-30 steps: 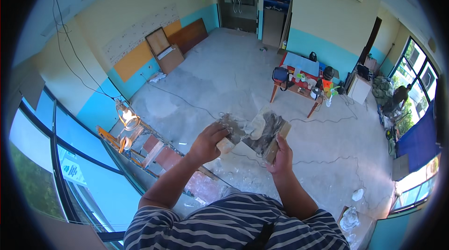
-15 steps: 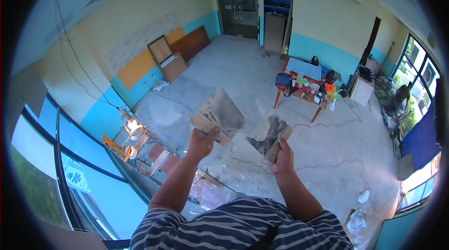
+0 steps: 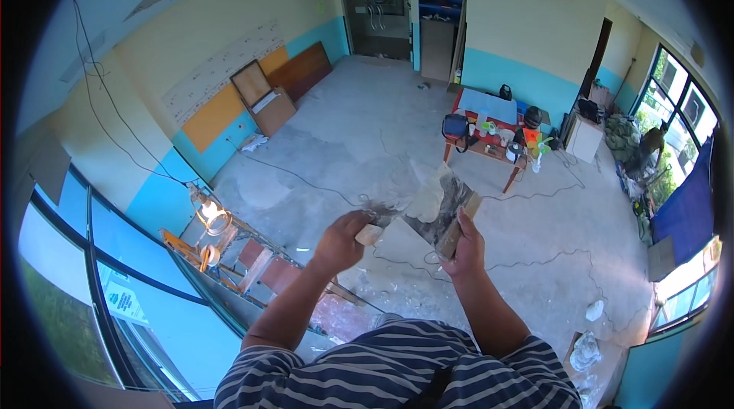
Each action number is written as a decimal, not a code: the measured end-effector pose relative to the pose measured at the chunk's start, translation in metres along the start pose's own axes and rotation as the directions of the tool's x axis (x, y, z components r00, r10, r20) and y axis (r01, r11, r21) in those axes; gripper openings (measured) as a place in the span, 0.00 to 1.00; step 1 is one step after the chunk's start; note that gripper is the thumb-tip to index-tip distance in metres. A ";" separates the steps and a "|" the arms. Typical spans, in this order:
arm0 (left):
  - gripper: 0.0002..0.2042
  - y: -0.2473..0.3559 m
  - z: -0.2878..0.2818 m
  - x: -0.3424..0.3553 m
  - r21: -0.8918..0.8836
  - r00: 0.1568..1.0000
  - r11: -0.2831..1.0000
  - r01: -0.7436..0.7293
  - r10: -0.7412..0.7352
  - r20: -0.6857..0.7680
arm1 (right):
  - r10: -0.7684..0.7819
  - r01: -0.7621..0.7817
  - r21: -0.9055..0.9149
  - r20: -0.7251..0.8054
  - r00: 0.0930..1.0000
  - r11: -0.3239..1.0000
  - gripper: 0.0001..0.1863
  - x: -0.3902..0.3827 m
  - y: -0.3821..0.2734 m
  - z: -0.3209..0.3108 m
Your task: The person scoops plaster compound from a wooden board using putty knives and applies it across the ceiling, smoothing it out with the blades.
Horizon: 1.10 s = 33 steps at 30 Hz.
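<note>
My left hand (image 3: 340, 246) is closed around the pale wooden grip of a wide putty knife (image 3: 370, 235). That knife is turned nearly edge-on, its grey blade pointing toward the other one. In my right hand (image 3: 467, 247) is a second wide putty knife (image 3: 451, 219), thumb along its wooden edge strip. Its face is tilted up toward me, streaked dark grey, with a smear of pale putty (image 3: 424, 201) on the left part. The two blades come together in front of my chest; whether they touch I cannot tell.
An orange ladder or trestle (image 3: 252, 264) with a lit lamp (image 3: 212, 212) stands left, beside windows. A cluttered table (image 3: 495, 150) is far right. Cables (image 3: 535, 265) trail across the dusty floor. Boards (image 3: 264, 99) lean on the left wall; a crumpled plastic bag (image 3: 585, 352) lies near right.
My left hand has turned its putty knife from broad face to nearly edge-on and brought it right, against or close to the right one. My right hand has shifted slightly.
</note>
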<state>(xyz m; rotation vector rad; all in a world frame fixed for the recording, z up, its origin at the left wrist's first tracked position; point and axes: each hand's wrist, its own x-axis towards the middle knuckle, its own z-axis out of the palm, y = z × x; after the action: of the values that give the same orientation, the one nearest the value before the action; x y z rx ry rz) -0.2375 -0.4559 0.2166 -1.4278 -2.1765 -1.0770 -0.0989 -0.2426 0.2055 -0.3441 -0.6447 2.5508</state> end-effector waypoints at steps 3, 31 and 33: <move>0.15 -0.025 -0.013 0.014 0.031 0.999 0.998 0.049 -0.049 -0.014 | 0.051 -0.056 0.084 0.051 0.997 0.995 0.22 0.000 -0.004 0.001; 0.19 -0.119 -0.414 0.305 -0.312 0.479 0.944 -0.106 -0.227 -0.848 | 0.171 -0.173 0.039 0.048 0.984 0.984 0.28 -0.023 -0.027 -0.019; 0.21 -0.063 -0.447 0.352 -0.283 0.347 0.949 -0.139 -0.221 -0.911 | 0.101 -0.101 0.057 -0.002 0.995 0.993 0.26 -0.023 -0.028 -0.022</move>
<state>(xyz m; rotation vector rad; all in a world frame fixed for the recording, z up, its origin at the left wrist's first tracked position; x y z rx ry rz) -0.5092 -0.5734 0.7067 -0.4730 -1.1608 -1.7434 -0.0606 -0.2244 0.2033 -0.3716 -0.5652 2.6576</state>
